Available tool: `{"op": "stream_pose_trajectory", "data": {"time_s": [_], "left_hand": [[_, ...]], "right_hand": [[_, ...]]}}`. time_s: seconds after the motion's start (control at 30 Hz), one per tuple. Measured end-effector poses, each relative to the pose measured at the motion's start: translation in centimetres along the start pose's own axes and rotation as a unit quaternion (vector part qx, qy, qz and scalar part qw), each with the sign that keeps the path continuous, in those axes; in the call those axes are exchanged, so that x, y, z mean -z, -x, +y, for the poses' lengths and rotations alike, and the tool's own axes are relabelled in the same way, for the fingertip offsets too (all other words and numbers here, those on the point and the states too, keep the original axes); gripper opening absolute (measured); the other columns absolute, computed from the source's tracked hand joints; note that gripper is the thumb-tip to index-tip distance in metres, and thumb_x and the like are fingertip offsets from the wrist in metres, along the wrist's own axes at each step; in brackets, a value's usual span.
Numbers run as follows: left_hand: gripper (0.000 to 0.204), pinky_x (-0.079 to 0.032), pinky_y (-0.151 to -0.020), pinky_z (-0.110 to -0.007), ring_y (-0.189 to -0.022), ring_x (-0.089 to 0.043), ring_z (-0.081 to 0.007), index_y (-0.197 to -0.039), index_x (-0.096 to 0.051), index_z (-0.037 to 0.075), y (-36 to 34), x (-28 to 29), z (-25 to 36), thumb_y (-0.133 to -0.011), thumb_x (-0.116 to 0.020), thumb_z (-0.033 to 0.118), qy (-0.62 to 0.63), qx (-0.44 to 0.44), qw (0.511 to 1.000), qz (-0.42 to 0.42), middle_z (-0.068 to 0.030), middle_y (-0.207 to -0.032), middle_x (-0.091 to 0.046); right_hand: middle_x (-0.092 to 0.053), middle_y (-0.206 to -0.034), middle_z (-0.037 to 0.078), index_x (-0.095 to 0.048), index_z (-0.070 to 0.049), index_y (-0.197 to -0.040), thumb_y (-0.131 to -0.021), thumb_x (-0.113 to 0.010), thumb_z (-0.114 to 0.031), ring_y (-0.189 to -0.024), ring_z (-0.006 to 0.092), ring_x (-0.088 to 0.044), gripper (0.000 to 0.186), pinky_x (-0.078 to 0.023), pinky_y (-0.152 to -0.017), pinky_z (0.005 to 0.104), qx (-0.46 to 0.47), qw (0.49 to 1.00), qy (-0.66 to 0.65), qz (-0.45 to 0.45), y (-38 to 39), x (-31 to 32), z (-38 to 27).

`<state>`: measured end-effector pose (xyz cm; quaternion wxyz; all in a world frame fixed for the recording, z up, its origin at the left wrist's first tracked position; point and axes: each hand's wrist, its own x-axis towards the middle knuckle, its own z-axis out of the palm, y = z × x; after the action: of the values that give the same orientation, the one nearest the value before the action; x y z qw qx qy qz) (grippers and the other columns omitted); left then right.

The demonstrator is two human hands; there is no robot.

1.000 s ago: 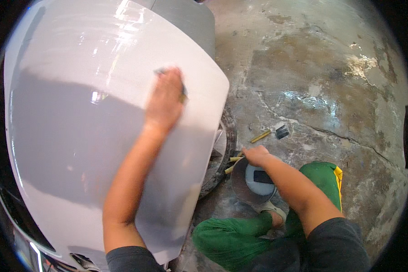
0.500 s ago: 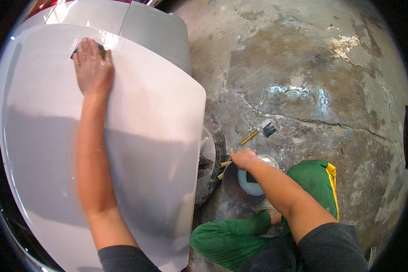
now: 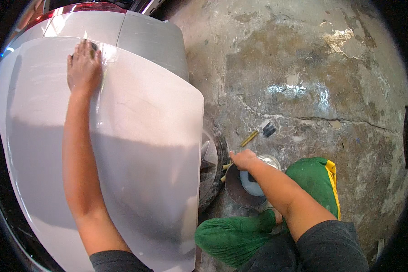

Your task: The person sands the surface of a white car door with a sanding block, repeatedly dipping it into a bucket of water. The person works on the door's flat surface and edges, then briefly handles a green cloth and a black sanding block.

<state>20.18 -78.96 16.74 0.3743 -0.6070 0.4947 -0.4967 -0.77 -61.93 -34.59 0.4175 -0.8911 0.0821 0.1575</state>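
My left hand lies near the far edge of the white car panel, fingers pressed over a dark pad, which is mostly hidden beneath them. The panel has a wet-looking sheen around that hand. My right hand grips the rim of a metal bucket beside the panel. The bucket holds pale liquid with a dark piece in it, partly hidden by my forearm. Yellowish strips stick out at the bucket's left side.
A tire shows under the panel's right edge. A yellow stick and a dark square piece lie on the cracked concrete floor. My knees in green trousers flank the bucket. Grey bodywork with a red strip lies beyond the panel.
My left hand with the pad has slid from mid-panel up and leftward to the far edge, shifting slightly further left since half a second ago. My right hand stays at the bucket.
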Motion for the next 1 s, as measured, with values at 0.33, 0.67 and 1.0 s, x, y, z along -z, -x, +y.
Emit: {"op": "stream_pose_trajectory", "data": {"time_s": [0.33, 0.67, 1.0], "left_hand": [[0.061, -0.014, -0.125, -0.043, -0.151, -0.024, -0.0290, -0.151, -0.035, -0.004, 6.1, -1.5, 15.2, -0.101, -0.043, 0.030, 0.074, -0.096, 0.992, -0.019, -0.0190, -0.160, -0.031], [0.055, -0.014, -0.125, -0.043, -0.150, -0.028, -0.0293, -0.150, -0.034, -0.006, 7.7, -4.6, 13.4, -0.104, -0.038, 0.023, 0.061, -0.164, 0.985, 0.012, -0.0207, -0.158, -0.033], [0.065, -0.011, -0.126, -0.043, -0.152, -0.020, -0.0295, -0.153, -0.031, -0.001, 9.1, -2.8, 21.4, -0.100, -0.042, 0.035, 0.011, -0.209, 0.976, -0.063, -0.0165, -0.163, -0.026]], "right_hand": [[-0.071, -0.117, 0.015, -0.034, -0.008, -0.152, -0.103, -0.043, -0.021, -0.104, 0.0349, -0.070, 0.051, -0.056, -0.082, 0.0470, -0.014, 1.000, -0.008, 0.024, 0.8, 0.2, 0.1], [-0.071, -0.116, 0.016, -0.039, -0.008, -0.149, -0.103, -0.042, -0.020, -0.102, 0.0368, -0.070, 0.048, -0.056, -0.082, 0.0497, -0.025, 0.997, -0.050, 0.046, -1.0, -1.4, 0.3], [-0.070, -0.116, 0.020, -0.060, 0.000, -0.126, -0.106, -0.030, -0.037, -0.105, 0.0397, -0.068, 0.052, -0.052, -0.093, 0.0497, -0.071, 0.978, -0.168, 0.098, 0.3, -0.6, 0.9]]}}
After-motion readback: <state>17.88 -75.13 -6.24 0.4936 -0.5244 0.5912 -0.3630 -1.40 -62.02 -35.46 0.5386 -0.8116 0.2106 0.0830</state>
